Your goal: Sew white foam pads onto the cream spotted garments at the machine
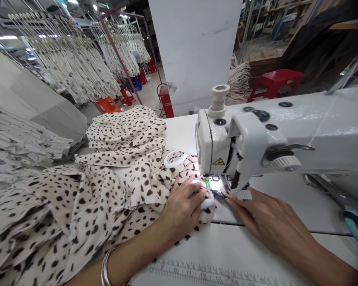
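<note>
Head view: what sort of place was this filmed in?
Most likely a garment factory's sewing floor. An industrial-looking sewing machine stands on the worktable, spotted cloth is heaped beside it, and rows of pale hanging fabric pieces fill the background.

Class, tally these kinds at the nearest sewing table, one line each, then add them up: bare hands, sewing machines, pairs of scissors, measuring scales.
Bare hands: 2 (left hand, right hand)
Sewing machine: 1
Pair of scissors: 1
Measuring scale: 1
Total: 5
</note>
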The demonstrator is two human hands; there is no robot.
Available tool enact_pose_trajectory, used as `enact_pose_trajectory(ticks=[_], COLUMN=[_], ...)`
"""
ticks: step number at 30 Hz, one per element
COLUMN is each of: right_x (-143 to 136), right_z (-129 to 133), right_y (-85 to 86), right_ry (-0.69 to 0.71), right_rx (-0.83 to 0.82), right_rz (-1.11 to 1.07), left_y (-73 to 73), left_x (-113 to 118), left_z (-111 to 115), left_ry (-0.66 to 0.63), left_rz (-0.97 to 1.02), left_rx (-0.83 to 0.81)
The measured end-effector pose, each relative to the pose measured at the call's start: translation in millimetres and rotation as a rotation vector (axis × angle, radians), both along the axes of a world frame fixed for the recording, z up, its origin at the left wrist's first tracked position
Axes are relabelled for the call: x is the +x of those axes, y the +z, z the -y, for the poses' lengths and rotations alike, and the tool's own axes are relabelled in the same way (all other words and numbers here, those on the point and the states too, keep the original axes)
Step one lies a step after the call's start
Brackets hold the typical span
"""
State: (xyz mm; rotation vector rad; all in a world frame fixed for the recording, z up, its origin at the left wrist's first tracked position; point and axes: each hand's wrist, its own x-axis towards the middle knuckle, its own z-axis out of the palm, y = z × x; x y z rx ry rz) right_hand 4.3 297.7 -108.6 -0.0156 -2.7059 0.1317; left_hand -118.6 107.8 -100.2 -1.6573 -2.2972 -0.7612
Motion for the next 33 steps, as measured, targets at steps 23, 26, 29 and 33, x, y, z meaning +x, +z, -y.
enact_pose_trajectory(ticks=[23, 26, 29, 33], right_x=[-1.3, -0.2, 0.6, 3.1], right_z=[3.9, 5.8, 5.5, 1.7], right_y=[1.5, 0.7, 0.0, 3.4], right_ry=[-0.029, -0.039, -0.041, 0.007], right_rx=[-0.023, -0.038, -0.072, -0.157], right_rz=[-0.037, -0.005, 0.008, 0.025], left_y=[6.0, 9.9, 15.6, 20.4], left_x=[-5.5, -1.8, 4.6, 10.7], left_z=[-3.4, -1.6, 1.7, 6.8], left_ry=[-0.039, -0.048, -0.099, -0.161], left_rz=[-0.014, -0.067, -0.066, -0.019], left_rx=[-0.006, -0.008, -0.005, -0.055])
